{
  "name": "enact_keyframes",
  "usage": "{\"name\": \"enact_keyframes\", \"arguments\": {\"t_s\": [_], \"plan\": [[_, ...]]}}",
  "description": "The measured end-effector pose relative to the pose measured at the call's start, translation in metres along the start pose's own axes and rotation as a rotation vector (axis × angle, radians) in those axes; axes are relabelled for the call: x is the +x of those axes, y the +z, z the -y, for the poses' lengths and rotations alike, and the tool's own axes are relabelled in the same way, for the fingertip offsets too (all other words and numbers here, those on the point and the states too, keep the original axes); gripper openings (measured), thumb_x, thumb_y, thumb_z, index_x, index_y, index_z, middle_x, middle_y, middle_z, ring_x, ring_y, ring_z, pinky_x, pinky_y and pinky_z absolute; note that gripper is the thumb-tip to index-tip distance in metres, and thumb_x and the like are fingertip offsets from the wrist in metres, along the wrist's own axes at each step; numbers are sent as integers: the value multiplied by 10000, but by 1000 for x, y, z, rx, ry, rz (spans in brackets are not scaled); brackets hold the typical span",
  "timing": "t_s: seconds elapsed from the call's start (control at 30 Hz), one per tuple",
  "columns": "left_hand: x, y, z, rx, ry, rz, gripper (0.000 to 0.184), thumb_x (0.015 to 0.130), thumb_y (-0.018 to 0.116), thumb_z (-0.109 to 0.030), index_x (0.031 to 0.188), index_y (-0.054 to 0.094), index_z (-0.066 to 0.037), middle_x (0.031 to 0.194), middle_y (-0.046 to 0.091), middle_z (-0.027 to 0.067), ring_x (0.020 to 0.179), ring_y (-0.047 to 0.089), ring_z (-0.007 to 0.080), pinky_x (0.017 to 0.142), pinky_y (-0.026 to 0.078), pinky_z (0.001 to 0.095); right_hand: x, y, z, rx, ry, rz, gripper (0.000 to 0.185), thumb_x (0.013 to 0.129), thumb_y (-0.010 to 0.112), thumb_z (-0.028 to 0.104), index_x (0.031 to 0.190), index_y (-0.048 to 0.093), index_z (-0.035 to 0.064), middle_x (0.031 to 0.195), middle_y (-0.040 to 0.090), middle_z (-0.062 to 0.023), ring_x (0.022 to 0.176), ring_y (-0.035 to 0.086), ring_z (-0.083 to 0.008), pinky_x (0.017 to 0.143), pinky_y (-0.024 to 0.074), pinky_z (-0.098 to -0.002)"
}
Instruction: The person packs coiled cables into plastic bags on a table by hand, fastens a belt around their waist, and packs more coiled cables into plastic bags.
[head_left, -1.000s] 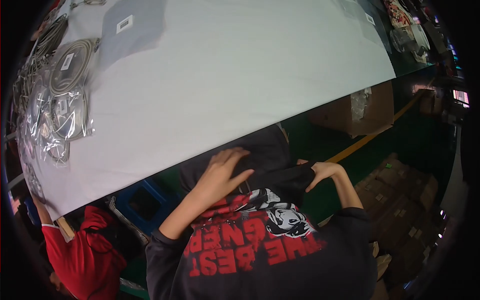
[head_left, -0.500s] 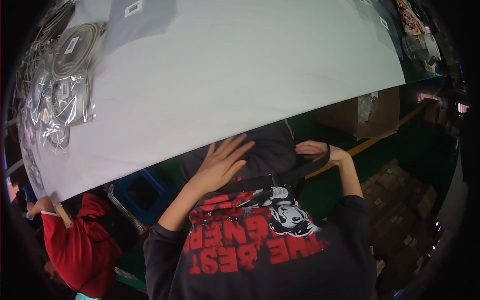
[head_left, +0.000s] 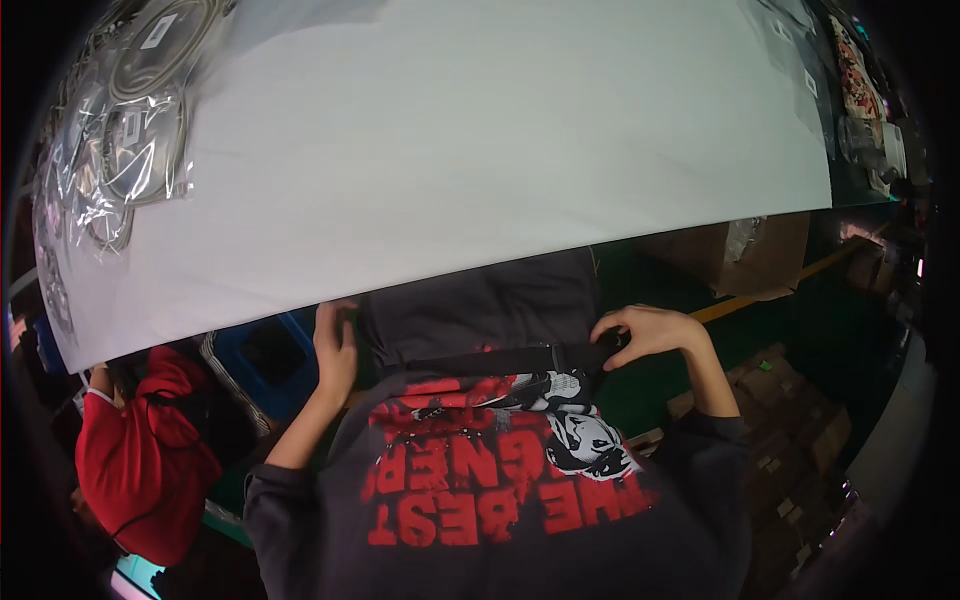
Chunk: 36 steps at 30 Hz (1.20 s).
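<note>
A black strap [head_left: 470, 362] with a small buckle runs across my waist over a dark sweatshirt [head_left: 450, 490] with red lettering. My right hand [head_left: 645, 333] is at the strap's right end, thumb and fingers closed around it. My left hand [head_left: 337, 350] is raised beside my left hip, just below the white table's [head_left: 500, 150] front edge. Its fingers are slightly bent and apart from the thumb, with nothing visible in them. The strap's left end passes out of sight near my side.
Bagged grey cables [head_left: 145, 140] lie on the table's left side, and flat plastic bags [head_left: 800, 60] at its right. A person in red [head_left: 150, 460] is at the left, near a blue bin [head_left: 265, 360]. Cardboard boxes [head_left: 765, 260] stand on the green floor at right.
My left hand has moved left, off my lap to beside my hip. My right hand, earlier with the strap looped at its wrist, has come in to my waist and closed on the strap.
</note>
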<state>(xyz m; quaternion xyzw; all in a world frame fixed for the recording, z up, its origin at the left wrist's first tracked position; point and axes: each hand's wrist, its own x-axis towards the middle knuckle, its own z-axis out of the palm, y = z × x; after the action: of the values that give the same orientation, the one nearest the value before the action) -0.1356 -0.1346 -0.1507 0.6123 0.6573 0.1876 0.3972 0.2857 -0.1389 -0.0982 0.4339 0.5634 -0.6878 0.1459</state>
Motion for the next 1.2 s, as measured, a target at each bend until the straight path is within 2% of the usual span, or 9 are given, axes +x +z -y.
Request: {"name": "enact_keyframes", "arguments": {"t_s": [0.03,0.1,0.2,0.53,0.73,0.83,1.0,1.13,1.2], "plan": [[-22,-5,34,24,-169,-5,167,775,489,38,925,552,2,966,565,179,893,550,296,788,419,316,1,-1,3,-10,-6,16,504,652,722,356,1011,597,26,881,625,-105,788,587,-210,739,453,-297],[-79,-3,81,-7,-125,380,180,712,543,13,892,550,6,863,598,155,800,595,265,717,450,294,3,2,7,-167,-10,16,531,629,720,404,962,608,6,842,627,-131,787,595,-245,722,459,-311],[-124,-15,66,-113,-331,837,178,702,571,2,878,546,12,826,595,145,775,590,236,694,449,287,19,-1,17,-289,9,95,539,616,716,431,904,615,-13,811,627,-151,785,602,-276,713,463,-324],[-109,-6,22,-255,-581,565,220,668,665,-35,830,531,30,702,583,113,691,571,141,621,445,263,26,43,-15,-481,117,255,451,653,685,386,798,609,-34,819,623,-180,813,601,-323,728,469,-344],[-61,-42,-35,-87,-344,462,249,619,653,-23,844,548,-9,562,566,68,521,588,219,554,480,291,10,126,-86,166,241,393,420,724,625,343,924,614,-26,904,617,-188,870,578,-260,750,460,-329],[-46,-42,-56,-59,-5,608,249,620,663,-21,834,535,-13,636,556,81,585,580,223,598,479,292,-2,143,-65,258,280,275,400,738,621,302,954,604,-34,926,620,-178,860,572,-228,753,455,-313],[-36,-39,-59,-130,-13,595,290,605,687,-45,839,520,-5,762,546,89,695,553,188,658,456,260,25,114,-48,206,310,89,373,762,615,235,1004,586,-48,964,625,-163,844,564,-174,757,447,-288],[-37,-41,-62,-98,-61,633,318,609,686,-48,863,500,-1,823,517,102,772,548,191,709,456,276,27,85,-77,508,99,363,364,730,647,194,997,593,-47,899,644,-129,803,566,-145,734,445,-256],[-39,-41,-63,-82,-67,614,287,629,643,0,873,491,-8,795,523,107,768,561,234,699,466,296,18,75,-49,403,107,295,350,731,642,177,993,592,-49,890,643,-124,796,558,-133,726,442,-252]]}}
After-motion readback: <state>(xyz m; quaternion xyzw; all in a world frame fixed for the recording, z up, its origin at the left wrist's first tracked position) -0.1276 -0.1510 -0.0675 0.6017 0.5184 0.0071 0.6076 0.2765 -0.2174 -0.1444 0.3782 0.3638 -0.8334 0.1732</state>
